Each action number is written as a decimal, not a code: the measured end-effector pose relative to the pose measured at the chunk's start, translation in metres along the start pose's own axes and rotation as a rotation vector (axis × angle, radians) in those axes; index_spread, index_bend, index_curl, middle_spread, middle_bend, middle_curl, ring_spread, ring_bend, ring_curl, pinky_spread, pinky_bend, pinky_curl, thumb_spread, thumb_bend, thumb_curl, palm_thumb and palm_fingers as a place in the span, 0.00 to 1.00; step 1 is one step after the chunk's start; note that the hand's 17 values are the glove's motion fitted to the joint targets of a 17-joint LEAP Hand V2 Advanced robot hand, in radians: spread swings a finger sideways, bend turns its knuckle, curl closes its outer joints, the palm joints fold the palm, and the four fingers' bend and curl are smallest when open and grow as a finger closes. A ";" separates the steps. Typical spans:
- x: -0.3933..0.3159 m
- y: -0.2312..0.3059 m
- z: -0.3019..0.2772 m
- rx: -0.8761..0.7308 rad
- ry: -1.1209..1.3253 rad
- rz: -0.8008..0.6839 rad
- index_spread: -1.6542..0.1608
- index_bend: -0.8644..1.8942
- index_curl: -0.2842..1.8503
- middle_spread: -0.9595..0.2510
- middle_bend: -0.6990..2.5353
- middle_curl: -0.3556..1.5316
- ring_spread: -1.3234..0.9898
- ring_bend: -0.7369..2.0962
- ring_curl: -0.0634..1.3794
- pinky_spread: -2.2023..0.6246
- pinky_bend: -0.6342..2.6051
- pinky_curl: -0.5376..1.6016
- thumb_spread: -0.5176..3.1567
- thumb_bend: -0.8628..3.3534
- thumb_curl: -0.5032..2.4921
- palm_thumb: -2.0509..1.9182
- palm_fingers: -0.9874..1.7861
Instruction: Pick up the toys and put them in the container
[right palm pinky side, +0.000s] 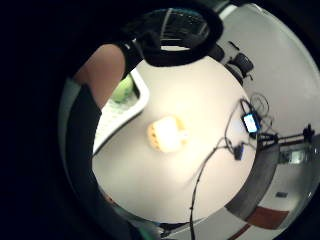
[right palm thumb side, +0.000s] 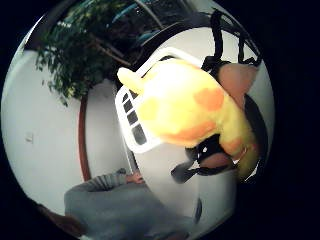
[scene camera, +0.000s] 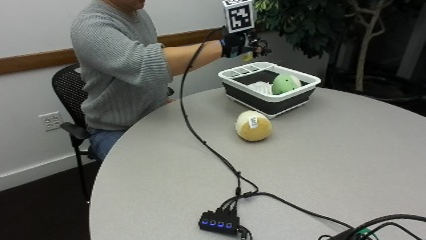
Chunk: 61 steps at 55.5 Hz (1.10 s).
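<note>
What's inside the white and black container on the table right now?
The white-rimmed black container holds a green round plush toy resting on a white slatted insert. Its near wall hides the bottom, so anything lower cannot be seen.

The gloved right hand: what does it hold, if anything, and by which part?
A yellow and orange plush toy, gripped around its body by the right hand; the exact part cannot be told.

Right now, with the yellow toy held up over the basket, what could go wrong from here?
The gloved right hand holds the yellow plush toy above the near rim of the container, not its middle, so a release here could bounce it onto the table. A green toy already fills part of the container. The round tan toy lies beside the glove's cable, which might drag it.
</note>
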<state>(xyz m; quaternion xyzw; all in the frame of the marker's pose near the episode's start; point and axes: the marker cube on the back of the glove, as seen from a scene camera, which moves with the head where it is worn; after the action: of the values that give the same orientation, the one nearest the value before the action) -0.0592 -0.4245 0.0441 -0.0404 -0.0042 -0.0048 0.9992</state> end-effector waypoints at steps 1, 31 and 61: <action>-0.011 -0.006 0.004 -0.005 0.012 -0.022 0.69 0.49 0.37 0.56 0.51 0.50 0.34 0.48 0.35 0.78 0.25 0.34 0.51 0.21 0.31 0.64 0.62; -0.049 -0.031 0.093 -0.331 0.112 0.040 0.70 0.39 0.37 0.56 0.41 0.45 0.38 0.46 0.37 0.78 0.36 0.42 0.52 0.20 0.30 0.63 0.36; 0.050 0.017 0.049 -0.293 0.142 0.025 0.73 0.37 0.28 0.66 0.26 0.34 0.52 0.33 0.27 0.80 0.42 0.43 0.49 0.20 0.28 0.55 0.30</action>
<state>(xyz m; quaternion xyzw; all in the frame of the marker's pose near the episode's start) -0.0092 -0.4041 0.0921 -0.1851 0.0675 0.0042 0.9804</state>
